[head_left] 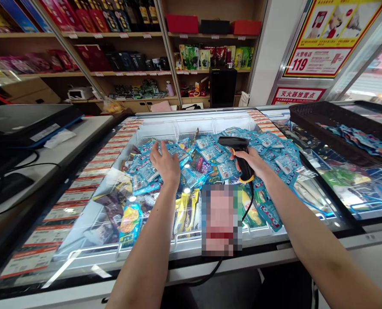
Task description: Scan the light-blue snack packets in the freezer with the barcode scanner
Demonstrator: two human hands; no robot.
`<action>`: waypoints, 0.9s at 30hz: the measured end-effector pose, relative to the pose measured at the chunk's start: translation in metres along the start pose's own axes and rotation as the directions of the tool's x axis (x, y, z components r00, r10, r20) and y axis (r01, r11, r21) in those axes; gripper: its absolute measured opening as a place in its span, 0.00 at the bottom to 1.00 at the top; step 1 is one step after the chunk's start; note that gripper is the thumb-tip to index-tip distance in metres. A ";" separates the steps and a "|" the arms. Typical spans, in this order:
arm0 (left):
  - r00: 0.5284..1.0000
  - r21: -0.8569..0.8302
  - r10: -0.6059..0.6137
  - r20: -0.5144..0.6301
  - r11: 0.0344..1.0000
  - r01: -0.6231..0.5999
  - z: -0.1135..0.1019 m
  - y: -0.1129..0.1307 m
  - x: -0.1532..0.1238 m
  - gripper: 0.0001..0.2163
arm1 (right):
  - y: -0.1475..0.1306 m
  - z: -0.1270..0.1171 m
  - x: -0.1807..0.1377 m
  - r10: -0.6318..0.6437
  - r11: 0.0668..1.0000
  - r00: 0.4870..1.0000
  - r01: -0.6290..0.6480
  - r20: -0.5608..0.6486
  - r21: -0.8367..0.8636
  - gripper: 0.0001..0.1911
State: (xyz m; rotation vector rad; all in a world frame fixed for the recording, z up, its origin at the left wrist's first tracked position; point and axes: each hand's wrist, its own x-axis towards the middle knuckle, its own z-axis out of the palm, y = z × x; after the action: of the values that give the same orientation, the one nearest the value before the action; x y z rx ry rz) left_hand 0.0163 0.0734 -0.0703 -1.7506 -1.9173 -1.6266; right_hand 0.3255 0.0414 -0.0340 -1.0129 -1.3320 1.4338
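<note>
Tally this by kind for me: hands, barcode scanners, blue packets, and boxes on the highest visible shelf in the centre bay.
Hands, left hand and right hand: 2
Barcode scanner: 1
Red box: 1
Black box: 1
Orange-red box: 1
Total: 6, leaving out the blue packets, which overlap too much to count.

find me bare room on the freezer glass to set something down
Front left, the freezer glass looks bare between the left price labels and the left forearm. A narrower strip lies between the blue packets and the freezer's rear rim. It is crowded under the left hand and around the barcode scanner in the right hand.
</note>
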 end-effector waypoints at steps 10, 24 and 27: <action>0.629 -0.169 0.415 0.658 0.894 -0.414 0.022 0.044 -0.020 0.18 | -0.002 0.001 0.000 0.003 1.000 1.000 -0.003 -0.006 -0.019 0.21; 0.729 -0.026 0.305 0.613 0.930 -0.367 0.027 0.049 -0.028 0.18 | -0.005 0.001 -0.002 0.011 0.999 1.000 -0.011 -0.006 -0.035 0.19; 0.761 0.034 0.265 0.592 0.936 -0.351 0.023 0.055 -0.030 0.15 | -0.009 0.002 -0.006 -0.004 1.000 1.000 0.005 0.025 -0.019 0.17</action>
State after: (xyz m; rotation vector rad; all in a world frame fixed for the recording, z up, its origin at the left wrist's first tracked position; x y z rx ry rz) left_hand 0.0811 0.0579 -0.0653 -2.5409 -1.7273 -0.8681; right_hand 0.3255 0.0348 -0.0244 -1.0067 -1.3677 1.4369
